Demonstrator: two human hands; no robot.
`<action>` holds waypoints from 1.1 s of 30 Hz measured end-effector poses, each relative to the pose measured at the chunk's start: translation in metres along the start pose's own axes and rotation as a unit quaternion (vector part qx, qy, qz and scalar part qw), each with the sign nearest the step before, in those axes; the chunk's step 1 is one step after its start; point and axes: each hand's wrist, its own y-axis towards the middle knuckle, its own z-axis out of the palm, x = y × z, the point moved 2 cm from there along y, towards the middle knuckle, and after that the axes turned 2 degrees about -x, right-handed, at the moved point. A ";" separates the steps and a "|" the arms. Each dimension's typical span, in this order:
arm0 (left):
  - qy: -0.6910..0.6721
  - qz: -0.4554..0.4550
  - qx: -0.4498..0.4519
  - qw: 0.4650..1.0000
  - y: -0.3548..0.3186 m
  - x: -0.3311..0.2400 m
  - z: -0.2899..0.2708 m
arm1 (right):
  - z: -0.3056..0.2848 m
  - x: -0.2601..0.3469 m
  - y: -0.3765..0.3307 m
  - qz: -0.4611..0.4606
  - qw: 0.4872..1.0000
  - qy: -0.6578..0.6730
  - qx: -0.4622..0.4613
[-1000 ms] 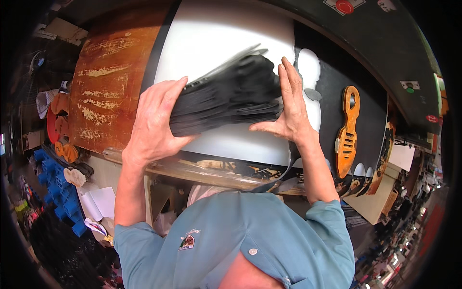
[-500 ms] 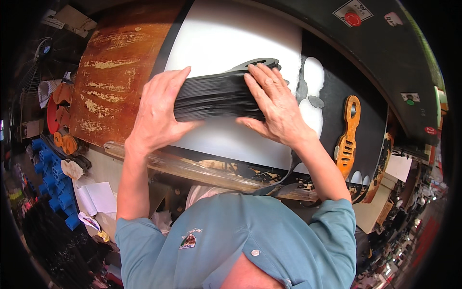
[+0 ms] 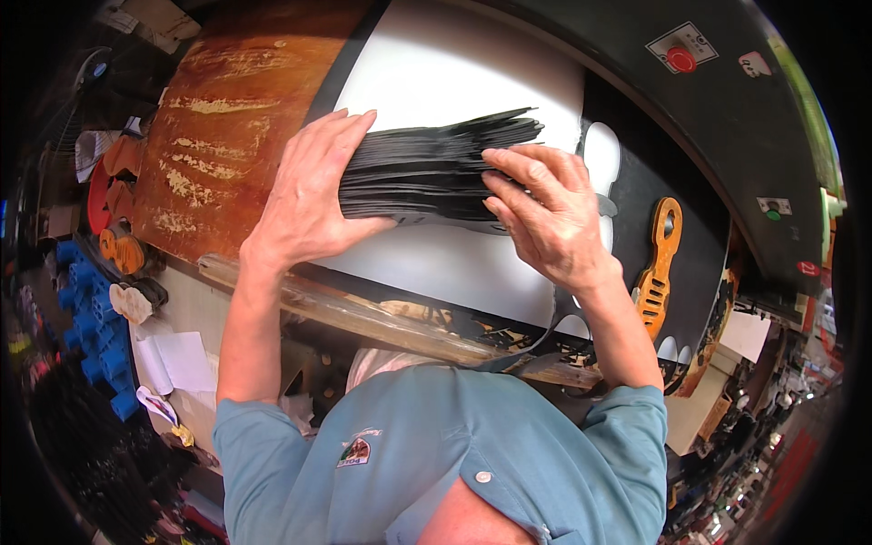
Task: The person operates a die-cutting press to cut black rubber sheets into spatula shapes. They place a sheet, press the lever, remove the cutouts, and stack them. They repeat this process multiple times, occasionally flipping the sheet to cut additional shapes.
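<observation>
A thick stack of thin black cut-out pieces (image 3: 427, 168) is held edge-on above a white board (image 3: 454, 73). My left hand (image 3: 313, 195) clasps the stack's left end, fingers spread over its top. My right hand (image 3: 549, 213) presses on its right half, fingertips laid across the sheets. Both hands grip the same stack over the white board.
A rusty brown plate (image 3: 227, 118) lies left of the white board. A black sheet with cut-out holes (image 3: 636, 182) and an orange cutting die (image 3: 658, 263) lie to the right. A dark machine head with a red button (image 3: 681, 59) arcs above. Blue blocks (image 3: 86, 318) sit at far left.
The stack has turned from tilted to nearly level. My right hand has slid from its right end onto its top, and my left hand has closed more tightly on the left end.
</observation>
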 end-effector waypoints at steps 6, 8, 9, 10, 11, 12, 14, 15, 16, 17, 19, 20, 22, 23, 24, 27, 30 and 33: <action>0.004 0.022 -0.028 0.999 -0.001 -0.001 0.000 | -0.059 -0.003 0.014 -0.010 1.000 -0.006 -0.020; -0.014 0.009 -0.012 1.000 -0.003 -0.001 0.001 | -0.079 -0.009 0.019 0.007 1.000 0.002 0.008; -0.021 0.004 -0.003 1.000 -0.003 -0.001 0.001 | -0.085 -0.010 0.021 0.004 1.000 0.019 0.006; -0.017 0.002 -0.001 1.000 -0.004 -0.001 0.001 | -0.086 -0.009 0.021 0.014 0.999 0.019 0.043; -0.015 0.002 0.002 1.000 -0.004 -0.001 0.001 | -0.085 -0.007 0.022 0.027 0.996 -0.002 0.082; -0.013 0.002 0.004 1.000 -0.003 -0.001 0.001 | -0.081 -0.005 0.023 0.036 0.993 -0.018 0.111; -0.011 0.013 -0.003 1.000 -0.003 -0.001 0.001 | -0.071 0.001 0.025 0.062 0.983 -0.052 0.168; -0.008 0.015 -0.002 1.000 -0.002 -0.002 0.000 | -0.065 0.002 0.027 0.072 0.979 -0.058 0.184; -0.010 0.018 -0.005 1.000 -0.002 -0.002 0.000 | -0.061 0.003 0.030 0.079 0.974 -0.069 0.200; -0.011 0.018 -0.003 1.000 -0.002 -0.002 0.000 | -0.059 0.001 0.034 0.086 0.969 -0.079 0.216; -0.015 0.018 -0.003 1.000 -0.003 -0.003 0.000 | -0.067 -0.005 0.044 0.037 0.979 -0.057 0.193; -0.017 0.017 -0.004 1.000 -0.004 -0.003 0.000 | -0.081 -0.011 0.049 0.055 0.986 -0.005 0.160; -0.017 0.015 -0.011 1.000 -0.005 -0.004 0.000 | -0.113 -0.025 0.057 0.082 0.991 0.022 0.101; -0.016 0.016 -0.016 1.000 -0.005 -0.004 0.000 | -0.127 -0.031 0.059 0.080 0.995 0.002 0.064; -0.014 0.021 -0.021 0.999 -0.005 -0.005 0.000 | -0.134 -0.041 0.061 0.102 0.994 -0.032 0.023; -0.013 0.019 -0.020 1.000 -0.004 -0.004 0.001 | -0.117 -0.072 0.067 0.206 0.974 -0.015 -0.094; -0.015 0.011 -0.003 1.000 -0.004 -0.005 0.001 | -0.055 -0.088 0.073 0.118 0.990 0.044 -0.058; -0.004 0.030 -0.033 0.999 -0.004 -0.008 -0.001 | 0.005 -0.093 0.077 0.022 0.999 0.013 0.033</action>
